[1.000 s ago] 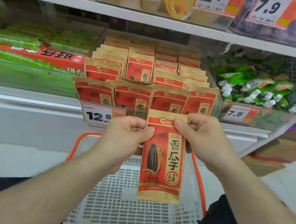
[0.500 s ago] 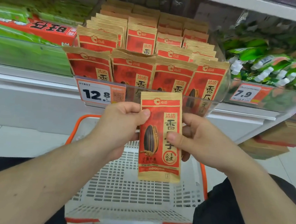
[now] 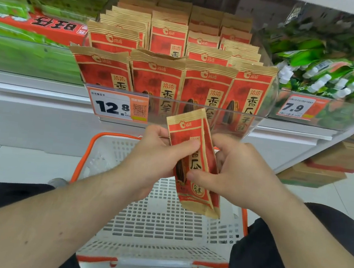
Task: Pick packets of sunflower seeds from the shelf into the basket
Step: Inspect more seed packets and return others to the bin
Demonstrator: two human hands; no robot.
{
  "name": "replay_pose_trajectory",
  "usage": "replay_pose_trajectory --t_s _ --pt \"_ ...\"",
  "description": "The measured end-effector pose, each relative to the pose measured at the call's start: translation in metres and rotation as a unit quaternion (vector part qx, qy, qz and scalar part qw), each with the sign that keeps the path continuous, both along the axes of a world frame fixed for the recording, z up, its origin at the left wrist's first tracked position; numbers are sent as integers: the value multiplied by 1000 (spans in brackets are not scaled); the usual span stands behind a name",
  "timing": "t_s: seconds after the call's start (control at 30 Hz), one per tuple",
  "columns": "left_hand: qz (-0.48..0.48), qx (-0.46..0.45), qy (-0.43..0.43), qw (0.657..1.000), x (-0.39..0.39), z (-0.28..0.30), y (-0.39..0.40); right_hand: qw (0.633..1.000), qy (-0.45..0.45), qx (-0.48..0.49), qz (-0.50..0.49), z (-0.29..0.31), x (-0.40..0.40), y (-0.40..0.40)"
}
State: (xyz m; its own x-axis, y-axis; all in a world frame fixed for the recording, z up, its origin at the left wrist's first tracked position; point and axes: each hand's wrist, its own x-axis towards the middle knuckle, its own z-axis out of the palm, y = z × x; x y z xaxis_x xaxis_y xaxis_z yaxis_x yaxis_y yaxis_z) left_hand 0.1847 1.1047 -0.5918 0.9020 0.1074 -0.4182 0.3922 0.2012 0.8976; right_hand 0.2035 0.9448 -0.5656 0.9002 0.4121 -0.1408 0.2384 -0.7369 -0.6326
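Both the left hand (image 3: 156,160) and right hand (image 3: 235,172) pinched one seed packet (image 3: 196,170) above the seemingly empty basket (image 3: 163,225); lowering it flat would suit best.

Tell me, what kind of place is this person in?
Most likely a shop, such as a supermarket. Rows of matching red seed packets fill a shelf, price tags hang on its front edge, and a white shopping basket with an orange rim waits below the hands.
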Motion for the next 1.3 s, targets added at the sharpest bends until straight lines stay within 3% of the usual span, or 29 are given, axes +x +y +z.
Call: replay_pose_trajectory --t_s 0.2,0.4,0.73,0.87,1.1,1.3 --pt "-30 -47 -11 998 -1 1 -3 998 -51 -34 22 -1 -5 4" --pt "-69 -83 -8 994 1 -2 1 990 24 134 -18 -4 -2 2" --pt "-112 -111 -1 988 0 -8 -1 979 99 176 -28 -3 -1 4" --pt "-104 -110 6 988 -1 -8 -1 982 86 168 -29 -2 -1 3" --pt "-62 -165 21 984 0 -5 -2 968 202 81 122 12 -3 -15" --pt "-47 -175 31 983 1 -8 -4 940 248 127 197 12 1 -20"
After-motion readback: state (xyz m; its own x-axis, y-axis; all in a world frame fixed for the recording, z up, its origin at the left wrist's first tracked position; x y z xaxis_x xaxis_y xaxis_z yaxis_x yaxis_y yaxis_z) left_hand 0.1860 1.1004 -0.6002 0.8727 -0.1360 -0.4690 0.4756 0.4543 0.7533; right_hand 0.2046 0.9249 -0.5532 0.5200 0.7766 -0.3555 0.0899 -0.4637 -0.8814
